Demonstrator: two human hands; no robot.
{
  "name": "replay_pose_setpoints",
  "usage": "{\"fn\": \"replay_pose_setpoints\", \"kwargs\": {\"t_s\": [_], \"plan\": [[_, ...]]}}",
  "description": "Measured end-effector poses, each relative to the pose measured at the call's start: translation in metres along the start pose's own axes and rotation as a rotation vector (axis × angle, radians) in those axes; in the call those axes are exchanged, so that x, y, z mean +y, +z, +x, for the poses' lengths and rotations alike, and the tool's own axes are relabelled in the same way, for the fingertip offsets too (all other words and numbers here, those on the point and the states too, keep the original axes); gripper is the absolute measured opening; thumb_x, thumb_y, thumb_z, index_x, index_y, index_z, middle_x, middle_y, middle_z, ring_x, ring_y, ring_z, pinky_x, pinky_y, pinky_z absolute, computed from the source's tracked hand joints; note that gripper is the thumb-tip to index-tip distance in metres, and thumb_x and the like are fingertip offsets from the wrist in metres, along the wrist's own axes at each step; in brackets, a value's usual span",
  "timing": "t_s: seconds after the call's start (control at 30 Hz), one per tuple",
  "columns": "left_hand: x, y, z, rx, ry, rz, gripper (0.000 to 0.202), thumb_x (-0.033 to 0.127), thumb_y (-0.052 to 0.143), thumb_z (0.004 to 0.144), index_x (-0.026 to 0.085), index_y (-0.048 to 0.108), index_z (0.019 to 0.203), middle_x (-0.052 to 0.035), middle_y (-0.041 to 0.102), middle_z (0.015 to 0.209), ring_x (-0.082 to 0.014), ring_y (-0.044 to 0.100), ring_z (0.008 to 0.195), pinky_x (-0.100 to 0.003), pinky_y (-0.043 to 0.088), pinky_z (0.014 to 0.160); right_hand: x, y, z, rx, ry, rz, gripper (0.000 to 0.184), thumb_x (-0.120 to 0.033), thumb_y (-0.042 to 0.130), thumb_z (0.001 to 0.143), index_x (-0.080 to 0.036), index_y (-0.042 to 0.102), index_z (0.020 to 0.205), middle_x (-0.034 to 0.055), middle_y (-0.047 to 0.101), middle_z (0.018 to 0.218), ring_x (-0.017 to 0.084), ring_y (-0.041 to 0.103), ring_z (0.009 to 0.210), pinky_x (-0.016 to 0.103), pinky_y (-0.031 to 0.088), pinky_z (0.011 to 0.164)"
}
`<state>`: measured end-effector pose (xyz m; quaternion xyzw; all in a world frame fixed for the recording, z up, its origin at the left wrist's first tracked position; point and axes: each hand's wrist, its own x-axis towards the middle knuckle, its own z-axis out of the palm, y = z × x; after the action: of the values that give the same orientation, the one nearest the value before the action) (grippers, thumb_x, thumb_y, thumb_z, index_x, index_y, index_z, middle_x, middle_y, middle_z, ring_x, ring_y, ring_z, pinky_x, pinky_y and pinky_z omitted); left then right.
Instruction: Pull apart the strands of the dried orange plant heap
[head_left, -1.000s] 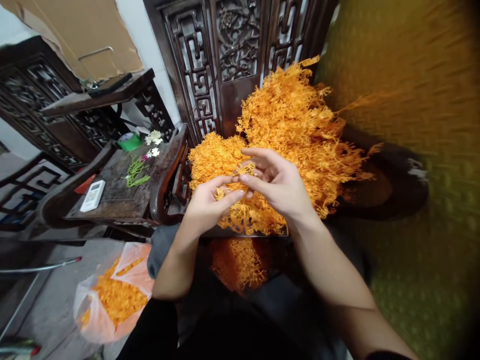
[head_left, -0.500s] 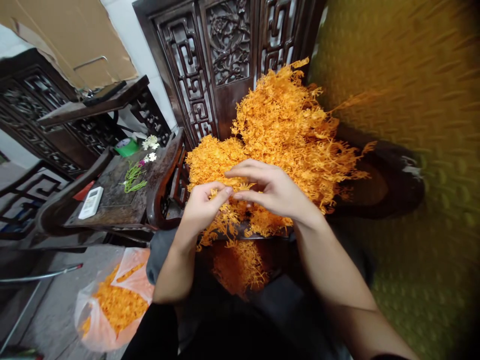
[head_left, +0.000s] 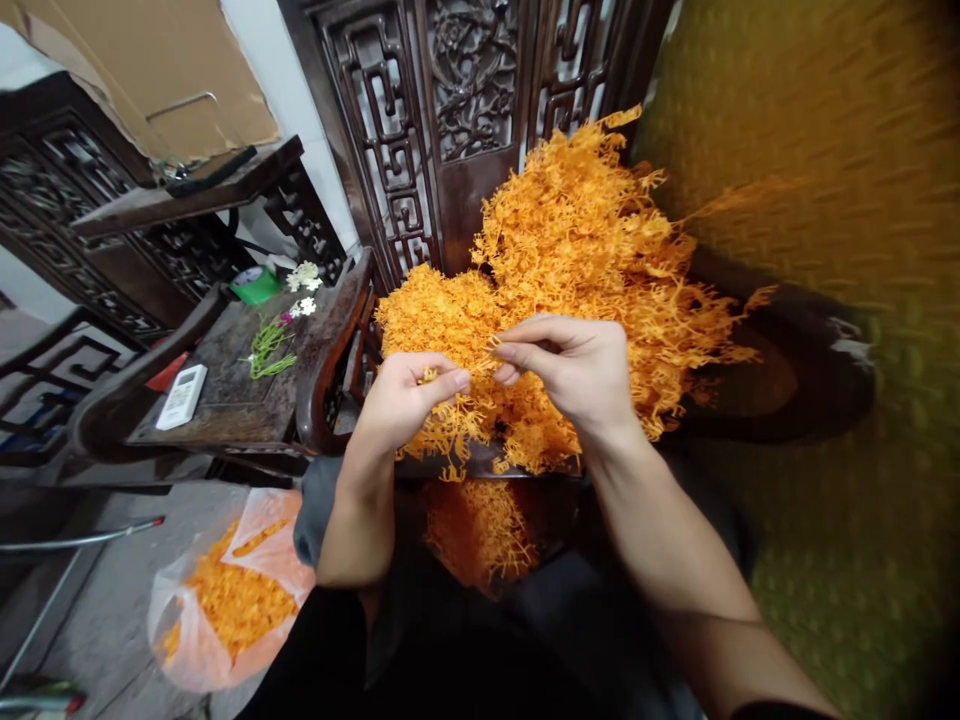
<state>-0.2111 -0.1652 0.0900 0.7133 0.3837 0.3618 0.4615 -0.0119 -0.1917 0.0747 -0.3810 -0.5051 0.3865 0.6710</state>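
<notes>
A big heap of orange plastic sprigs (head_left: 577,240) lies on a dark carved wooden chair in front of me. My left hand (head_left: 401,400) is closed around a small bunch of orange sprigs (head_left: 442,440) that hangs below its fingers. My right hand (head_left: 577,370) is curled just to the right of it, pinching an orange sprig between thumb and fingers at the edge of the heap. The two hands almost touch at the fingertips.
A carved wooden screen (head_left: 465,110) stands behind the heap. To the left, a dark side table (head_left: 232,390) bears a white remote (head_left: 182,396), green stems and small white flowers. A plastic bag of orange sprigs (head_left: 225,600) lies on the floor at lower left. A yellow-green cushion (head_left: 840,300) fills the right.
My right hand has curled from spread fingers into a pinch on a sprig. My left hand has closed on its bunch and both hands sit slightly lower against the heap.
</notes>
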Motion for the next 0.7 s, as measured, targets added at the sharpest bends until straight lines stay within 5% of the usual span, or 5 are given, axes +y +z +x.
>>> {"fn": "replay_pose_setpoints", "kwargs": {"t_s": [0.2,0.37,0.53,0.6,0.7], "plan": [[0.001,-0.011,-0.005,-0.026,-0.011,-0.006,0.025,0.038,0.076,0.086,0.019,0.078,0.069,-0.0008,0.065,0.061,-0.0127,0.052,0.058,-0.026,0.038,0.057,-0.001,-0.002,0.001,-0.004,-0.021,-0.062,0.006,-0.02,0.088,0.077,-0.022,0.082,0.078,0.0048,0.077,0.078,0.018,0.071,0.055,0.035,0.063,0.051],[-0.004,-0.042,-0.022,0.268,-0.084,-0.078,0.021,0.034,0.083,0.079,0.019,0.077,0.067,0.0007,0.06,0.056,-0.0101,0.046,0.05,-0.024,0.03,0.048,-0.008,-0.043,0.018,0.441,-0.313,0.015,0.011,-0.016,0.087,0.078,-0.024,0.081,0.073,0.0013,0.075,0.072,0.005,0.062,0.048,0.021,0.046,0.044],[-0.003,-0.036,-0.019,0.243,-0.088,-0.098,0.024,0.038,0.079,0.085,0.019,0.077,0.071,-0.0003,0.063,0.059,-0.0102,0.047,0.052,-0.024,0.03,0.049,0.006,-0.028,0.011,-0.064,0.175,0.087,0.019,-0.028,0.083,0.086,-0.02,0.067,0.092,0.0084,0.081,0.096,0.019,0.078,0.073,0.037,0.067,0.072],[-0.003,-0.027,-0.012,0.22,-0.072,-0.128,0.027,0.041,0.077,0.087,0.019,0.077,0.073,-0.0006,0.065,0.061,-0.0103,0.046,0.052,-0.024,0.031,0.049,0.014,-0.013,0.008,-0.227,0.255,0.177,0.025,-0.03,0.082,0.086,-0.021,0.063,0.099,0.0065,0.079,0.097,0.018,0.076,0.077,0.04,0.067,0.076],[-0.005,-0.018,-0.005,0.204,-0.062,-0.132,0.028,0.043,0.076,0.089,0.018,0.077,0.075,-0.0005,0.066,0.062,-0.0099,0.047,0.053,-0.024,0.032,0.051,0.02,0.003,0.006,-0.282,0.284,0.261,0.02,-0.027,0.074,0.088,-0.022,0.068,0.105,0.0,0.067,0.079,0.013,0.063,0.066,0.031,0.059,0.062]]}}
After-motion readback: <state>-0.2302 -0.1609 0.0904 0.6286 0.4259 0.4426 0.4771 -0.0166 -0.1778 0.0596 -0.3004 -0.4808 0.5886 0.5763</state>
